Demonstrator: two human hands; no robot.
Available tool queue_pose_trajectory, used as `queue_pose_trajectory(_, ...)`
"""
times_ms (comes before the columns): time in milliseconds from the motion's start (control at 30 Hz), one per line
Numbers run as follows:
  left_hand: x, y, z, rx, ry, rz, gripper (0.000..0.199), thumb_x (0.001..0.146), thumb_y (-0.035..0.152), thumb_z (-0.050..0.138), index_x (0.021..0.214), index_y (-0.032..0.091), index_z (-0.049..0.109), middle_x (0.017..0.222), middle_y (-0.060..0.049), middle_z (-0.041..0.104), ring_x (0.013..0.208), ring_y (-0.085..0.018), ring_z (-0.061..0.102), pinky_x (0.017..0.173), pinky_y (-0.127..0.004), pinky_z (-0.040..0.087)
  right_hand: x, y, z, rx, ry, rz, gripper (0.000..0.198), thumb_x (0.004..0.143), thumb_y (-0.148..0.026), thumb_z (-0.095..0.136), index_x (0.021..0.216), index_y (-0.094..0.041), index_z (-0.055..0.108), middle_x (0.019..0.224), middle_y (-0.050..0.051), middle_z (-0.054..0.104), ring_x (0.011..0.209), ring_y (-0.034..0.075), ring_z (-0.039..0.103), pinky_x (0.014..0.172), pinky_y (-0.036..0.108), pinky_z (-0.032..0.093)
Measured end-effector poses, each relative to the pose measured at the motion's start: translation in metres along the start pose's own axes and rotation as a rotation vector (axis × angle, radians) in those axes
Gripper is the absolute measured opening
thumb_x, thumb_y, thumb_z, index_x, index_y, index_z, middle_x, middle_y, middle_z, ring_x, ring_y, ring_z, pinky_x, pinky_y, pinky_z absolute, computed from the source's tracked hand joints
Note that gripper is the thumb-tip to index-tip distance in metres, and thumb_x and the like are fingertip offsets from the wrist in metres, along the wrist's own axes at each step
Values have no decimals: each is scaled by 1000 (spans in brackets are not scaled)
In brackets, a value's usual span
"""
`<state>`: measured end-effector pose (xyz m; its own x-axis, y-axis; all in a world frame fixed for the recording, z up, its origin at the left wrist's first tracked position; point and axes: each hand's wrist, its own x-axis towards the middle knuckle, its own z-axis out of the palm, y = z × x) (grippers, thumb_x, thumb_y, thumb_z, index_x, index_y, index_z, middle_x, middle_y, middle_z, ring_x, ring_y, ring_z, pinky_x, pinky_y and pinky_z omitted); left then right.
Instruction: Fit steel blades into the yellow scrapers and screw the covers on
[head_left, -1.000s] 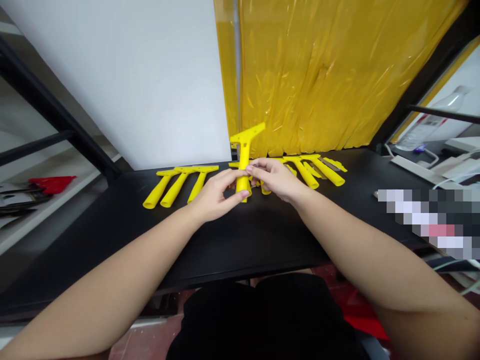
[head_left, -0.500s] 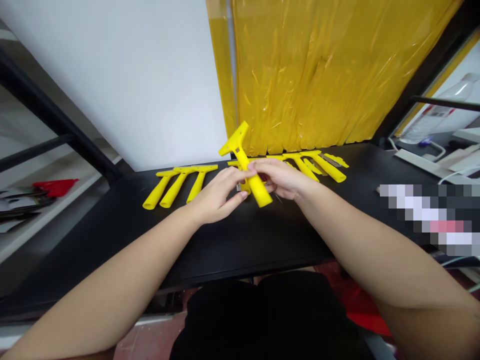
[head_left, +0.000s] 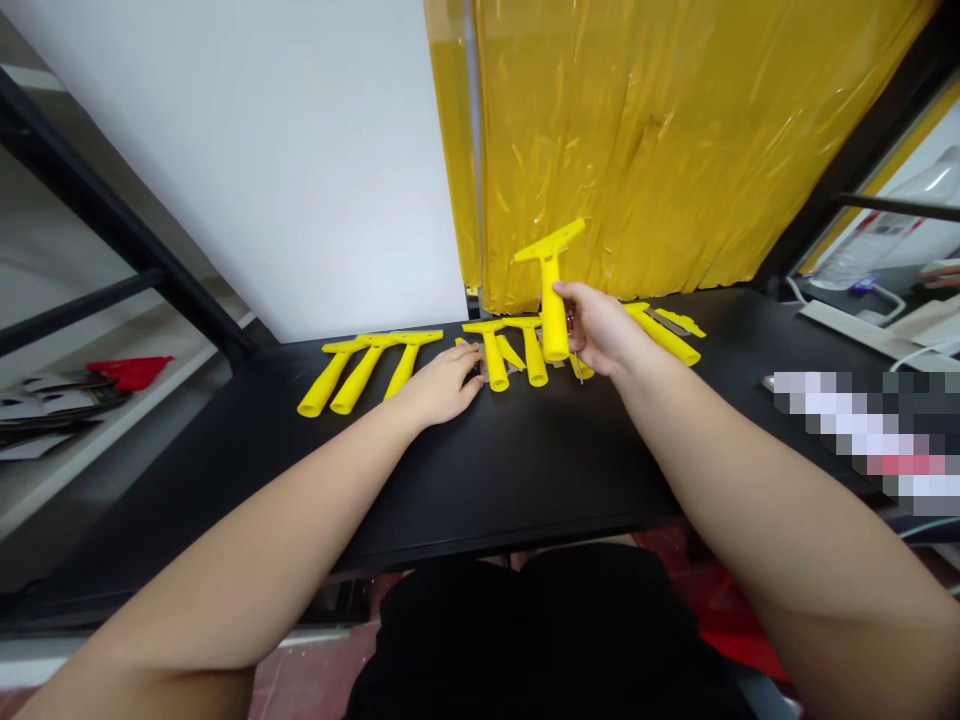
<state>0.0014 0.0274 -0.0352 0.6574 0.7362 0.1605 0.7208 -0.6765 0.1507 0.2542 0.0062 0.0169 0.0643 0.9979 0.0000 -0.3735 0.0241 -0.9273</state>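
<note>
My right hand (head_left: 600,325) is closed around the shaft of a yellow T-shaped scraper handle (head_left: 553,300), held upright above the table. A thin metal rod (head_left: 580,372) sticks out below the same hand; the rest of it is hidden by the fingers. My left hand (head_left: 442,382) reaches low to the tabletop, thumb apart from the fingers, its fingertips at small parts too unclear to name. Just right of it lie two more scraper handles (head_left: 495,362). Further left, three scraper handles (head_left: 358,378) rest side by side, one partly behind my left hand.
The black table (head_left: 480,480) ends at a white panel (head_left: 315,170) and a yellow taped covering (head_left: 615,150) behind. At the right lie another yellow handle (head_left: 667,338) and a flat yellow piece (head_left: 681,323). Black frame bars (head_left: 135,230) stand at the left.
My left hand has let go of the scraper handle and moved left and down to the table. My right hand has carried the handle right and turned it more upright.
</note>
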Motion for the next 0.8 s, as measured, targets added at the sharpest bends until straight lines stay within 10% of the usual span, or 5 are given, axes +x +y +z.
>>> queue_pose_trajectory(433, 1, 1, -5, 18, -19, 13, 42, 105, 38, 38, 128, 13, 63, 136, -18, 68, 131, -32, 62, 114, -48, 49, 1, 1, -2, -21, -6, 16, 15, 84, -32, 69, 85, -20, 59, 68, -1, 49, 49, 10, 37, 34, 22, 14)
queue_pose_trajectory(800, 2, 0, -2, 49, -74, -17, 57, 106, 39, 33, 150, 9, 55, 160, -17, 54, 153, -30, 46, 127, -44, 36, 9, 2, -9, -53, -7, 7, 21, 83, -34, 72, 84, -22, 55, 68, -2, 50, 46, 9, 34, 33, 22, 15)
